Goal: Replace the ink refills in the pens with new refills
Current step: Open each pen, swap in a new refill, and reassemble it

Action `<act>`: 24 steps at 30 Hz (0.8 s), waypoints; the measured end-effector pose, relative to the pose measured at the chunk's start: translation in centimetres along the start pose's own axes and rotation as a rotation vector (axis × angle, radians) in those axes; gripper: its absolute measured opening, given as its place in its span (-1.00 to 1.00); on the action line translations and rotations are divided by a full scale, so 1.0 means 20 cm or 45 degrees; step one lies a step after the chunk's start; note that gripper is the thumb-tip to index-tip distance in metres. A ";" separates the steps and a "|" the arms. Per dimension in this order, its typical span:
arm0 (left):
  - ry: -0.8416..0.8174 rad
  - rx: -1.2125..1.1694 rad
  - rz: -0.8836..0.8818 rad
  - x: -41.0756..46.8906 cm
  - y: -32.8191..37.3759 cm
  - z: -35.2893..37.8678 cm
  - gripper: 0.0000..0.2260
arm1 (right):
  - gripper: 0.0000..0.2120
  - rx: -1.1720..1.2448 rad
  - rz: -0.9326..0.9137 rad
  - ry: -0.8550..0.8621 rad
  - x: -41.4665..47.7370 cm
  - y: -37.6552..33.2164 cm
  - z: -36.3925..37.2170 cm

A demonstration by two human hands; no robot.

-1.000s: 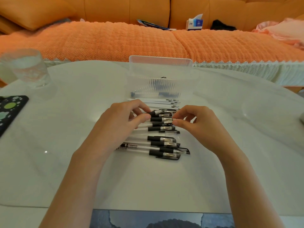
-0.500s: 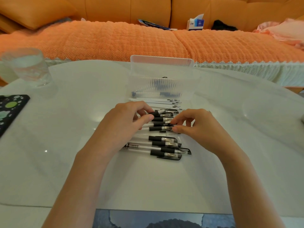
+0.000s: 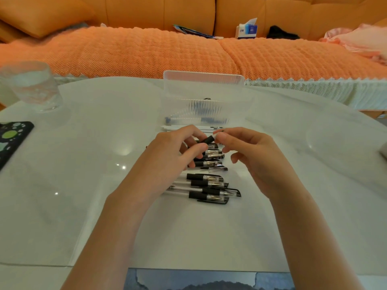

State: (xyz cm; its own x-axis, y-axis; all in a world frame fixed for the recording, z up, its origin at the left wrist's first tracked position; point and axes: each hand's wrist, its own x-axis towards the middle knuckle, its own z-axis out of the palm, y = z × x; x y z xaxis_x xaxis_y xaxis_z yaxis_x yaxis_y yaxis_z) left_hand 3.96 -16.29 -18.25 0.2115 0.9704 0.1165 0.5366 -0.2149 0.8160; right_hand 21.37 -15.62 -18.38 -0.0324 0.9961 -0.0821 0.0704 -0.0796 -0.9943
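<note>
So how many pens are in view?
At least 9: one lifted pen between left hand and right hand, four in the nearest cluster, at least four in the middle cluster under hands; more may be hidden.

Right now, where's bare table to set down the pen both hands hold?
Free: the wide table stretch between the glass and the left hand; the stretch right of the right hand; the strip between the pen pile and the near edge. Crowded: the centre line, from the clear box through the refills to the pen pile.
</note>
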 end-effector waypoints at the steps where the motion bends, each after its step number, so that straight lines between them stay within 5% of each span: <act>1: -0.001 -0.002 0.000 0.00 0.00 0.00 -0.94 | -0.84 0.050 0.007 -0.002 0.00 0.00 -0.01; 6: -0.027 -0.030 -0.016 0.00 0.00 -0.01 -0.94 | -0.90 0.310 -0.050 0.143 0.01 -0.02 -0.06; 11: -0.027 0.095 -0.045 -0.01 -0.03 -0.03 -0.94 | -0.90 0.412 -0.186 0.550 0.03 -0.05 -0.21; 15: -0.009 0.104 -0.059 -0.01 -0.05 -0.05 -0.94 | -0.86 -0.069 -0.235 0.761 0.06 -0.01 -0.30; 19: -0.004 0.127 -0.057 -0.01 -0.04 -0.05 -0.94 | -0.90 -0.627 -0.159 0.699 0.08 0.05 -0.28; 24: -0.012 0.144 -0.060 -0.01 -0.04 -0.06 -0.93 | -0.89 -0.971 -0.029 0.648 0.11 0.10 -0.25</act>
State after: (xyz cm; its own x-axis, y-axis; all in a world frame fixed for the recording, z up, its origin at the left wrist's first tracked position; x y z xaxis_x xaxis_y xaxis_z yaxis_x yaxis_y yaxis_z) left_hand 2.51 -16.23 -18.32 0.1916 0.9787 0.0738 0.6348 -0.1809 0.7512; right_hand 26.43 -13.44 -20.18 0.3883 0.9082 0.1563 0.7202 -0.1932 -0.6663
